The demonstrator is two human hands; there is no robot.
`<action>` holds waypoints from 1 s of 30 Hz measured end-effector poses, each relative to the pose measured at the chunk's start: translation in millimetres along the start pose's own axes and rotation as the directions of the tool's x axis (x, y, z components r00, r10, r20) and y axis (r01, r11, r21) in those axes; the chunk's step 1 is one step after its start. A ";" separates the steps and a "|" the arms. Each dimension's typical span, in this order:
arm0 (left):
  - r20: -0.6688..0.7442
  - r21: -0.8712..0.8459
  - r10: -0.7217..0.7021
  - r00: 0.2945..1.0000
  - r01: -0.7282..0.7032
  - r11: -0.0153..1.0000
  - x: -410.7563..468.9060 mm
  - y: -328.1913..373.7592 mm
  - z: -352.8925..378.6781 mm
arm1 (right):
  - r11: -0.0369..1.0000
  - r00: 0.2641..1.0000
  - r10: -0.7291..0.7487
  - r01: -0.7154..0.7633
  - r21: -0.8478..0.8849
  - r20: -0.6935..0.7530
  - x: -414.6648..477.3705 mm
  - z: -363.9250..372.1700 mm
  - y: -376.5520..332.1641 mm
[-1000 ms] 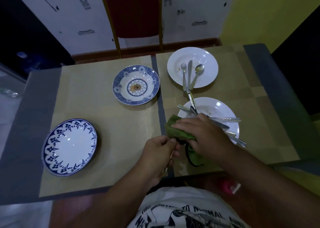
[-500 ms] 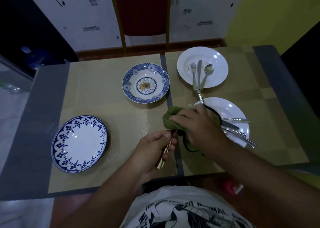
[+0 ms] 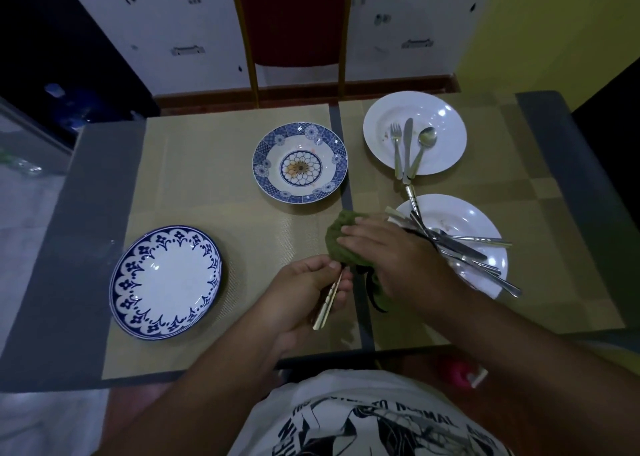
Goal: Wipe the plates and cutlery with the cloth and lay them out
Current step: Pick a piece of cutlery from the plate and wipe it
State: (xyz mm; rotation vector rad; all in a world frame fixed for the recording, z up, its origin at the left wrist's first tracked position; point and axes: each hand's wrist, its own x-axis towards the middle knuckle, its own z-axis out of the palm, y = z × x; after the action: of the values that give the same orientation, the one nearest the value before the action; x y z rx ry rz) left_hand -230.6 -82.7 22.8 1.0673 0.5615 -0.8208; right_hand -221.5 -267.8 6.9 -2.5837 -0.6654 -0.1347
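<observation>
Head view: the left hand (image 3: 304, 296) is curled shut around the handle of a piece of cutlery (image 3: 327, 301), thumb and fingers pinching it so the gold-toned end juts toward the lower edge of the frame; its working end disappears into the green cloth (image 3: 341, 237), so which utensil it is cannot be told. The right hand (image 3: 388, 251) lies over that cloth with fingers folded down, pressing it closed around the hidden end (a dark cord or trim hangs from the cloth's underside).

Just right of the hands, a white plate (image 3: 485, 227) holds a loose pile of cutlery (image 3: 464, 251), handles fanned toward the right. Above it, in the upper right, a second white plate (image 3: 446, 123) carries a fork (image 3: 396, 147), a knife (image 3: 408, 147) and a spoon (image 3: 424, 144) side by side, the handles overhanging its near rim. A blue patterned bowl-plate (image 3: 300, 163) sits at centre, and a blue-rimmed plate (image 3: 166, 282) sits at left, empty. All rest on tan placemats (image 3: 207, 185) over a grey table (image 3: 93, 213). A red-backed chair (image 3: 294, 19) stands at the top.

The shirt (image 3: 363, 421) at the bottom bears print, of which "NORMAL" is partly legible.
</observation>
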 end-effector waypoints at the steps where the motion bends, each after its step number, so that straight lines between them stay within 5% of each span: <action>1: 0.010 -0.015 -0.008 1.000 0.008 1.000 0.7 0.8 -0.5 | 1.000 1.000 -0.017 0.017 -0.002 0.012 -2.2 1.3 -2.0; 10: 0.098 -0.147 -0.209 0.973 0.222 0.964 7.9 0.4 -19.1 | 0.987 0.985 0.160 -0.160 0.015 -0.070 22.1 -6.8 19.5; 16: -0.040 -0.065 -0.155 0.987 0.152 0.986 15.1 -7.3 -27.3 | 0.994 0.994 0.107 -0.106 0.040 -0.036 16.1 -9.3 -3.6; 22: -0.063 -0.049 -0.065 0.996 0.062 0.997 5.0 -9.0 -17.7 | 0.996 0.984 0.027 -0.042 0.084 0.174 3.4 20.1 -11.7; 26: -0.091 -0.073 -0.062 0.994 0.055 0.996 2.0 -13.6 -21.5 | 0.981 0.978 0.171 -0.180 0.076 0.116 19.6 18.9 -1.9; 30: -0.043 -0.060 -0.060 0.997 0.058 0.997 1.4 -10.2 -25.6 | 0.998 0.988 0.046 -0.050 0.026 0.145 12.9 17.4 -18.6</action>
State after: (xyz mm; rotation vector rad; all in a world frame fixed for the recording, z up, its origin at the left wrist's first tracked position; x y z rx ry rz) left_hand -238.6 -62.1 6.3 1.0212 0.6539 -0.8288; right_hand -219.4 -239.8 1.9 -2.5965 -0.6511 0.0782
